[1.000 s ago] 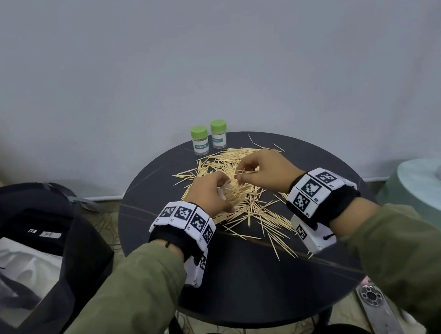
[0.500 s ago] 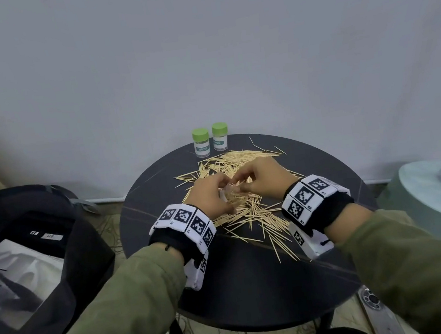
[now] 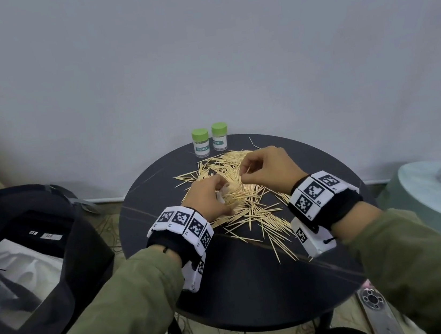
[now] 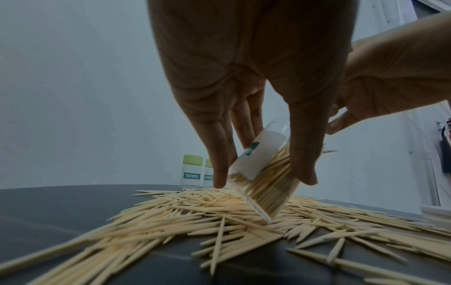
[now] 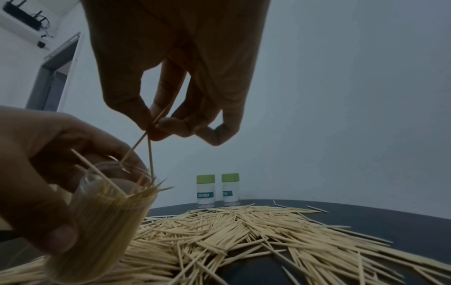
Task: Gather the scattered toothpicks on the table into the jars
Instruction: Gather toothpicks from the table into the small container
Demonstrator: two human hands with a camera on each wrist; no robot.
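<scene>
the left hand grips an open clear jar just above the toothpick pile, fingers on one side and thumb on the other. the jar is tilted, its long axis leaning, mouth up and toward the right hand, base down against the pile. it is clear plastic with a white label carrying a teal patch, and it is packed nearly to the rim with pale wooden toothpicks standing along its length; a few tips poke out past the mouth.

the right hand sits just above and beside the jar's mouth, thumb and forefinger pinching two toothpicks that point down and fan apart into the opening, other fingers curled in.

the pile spreads loose and crisscrossed over the middle of the round dark table, sticks pointing every way, a few strays toward the near edge on the right. behind the pile, at the far edge, stand two upright jars with green caps, side by side, labelled "toothpick".

half a second ago the right hand's fingers were down at the jar's mouth, touching the left hand; now it has lifted and drawn apart from it.
</scene>
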